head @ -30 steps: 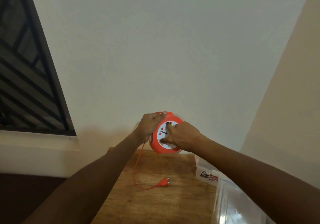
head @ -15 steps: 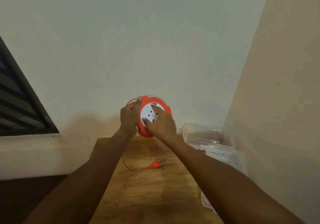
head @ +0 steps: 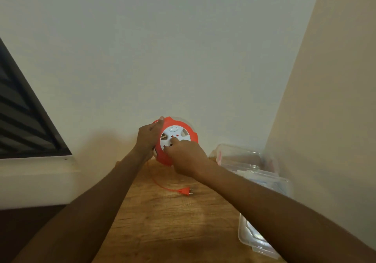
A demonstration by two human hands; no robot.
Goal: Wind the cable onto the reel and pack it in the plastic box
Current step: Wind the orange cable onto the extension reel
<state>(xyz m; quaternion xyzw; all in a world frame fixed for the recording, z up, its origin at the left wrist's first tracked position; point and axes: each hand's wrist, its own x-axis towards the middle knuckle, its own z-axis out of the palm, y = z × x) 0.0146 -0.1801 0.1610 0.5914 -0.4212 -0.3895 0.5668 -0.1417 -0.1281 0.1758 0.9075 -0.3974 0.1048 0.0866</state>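
An orange cable reel [head: 189, 132] with a white socket face is held upright above the far end of the wooden table [head: 162, 218]. My left hand [head: 147, 136] grips its left rim. My right hand [head: 183, 156] has its fingers curled onto the white centre of the reel. A short length of orange cable [head: 158, 183] hangs from the reel down to the table and ends in an orange plug [head: 185, 191] lying flat. The clear plastic box [head: 262, 181] stands on the table to the right, against the wall.
A pale wall rises right behind the reel and a second wall closes the right side. A dark window with bars [head: 22, 124] and a white sill are at the left. A clear lid or tray [head: 250, 236] lies at the table's right edge.
The loose cable on the table has grown shorter and the plug has slid toward the reel. My right hand has shifted round the reel's white face. The view has swung right.
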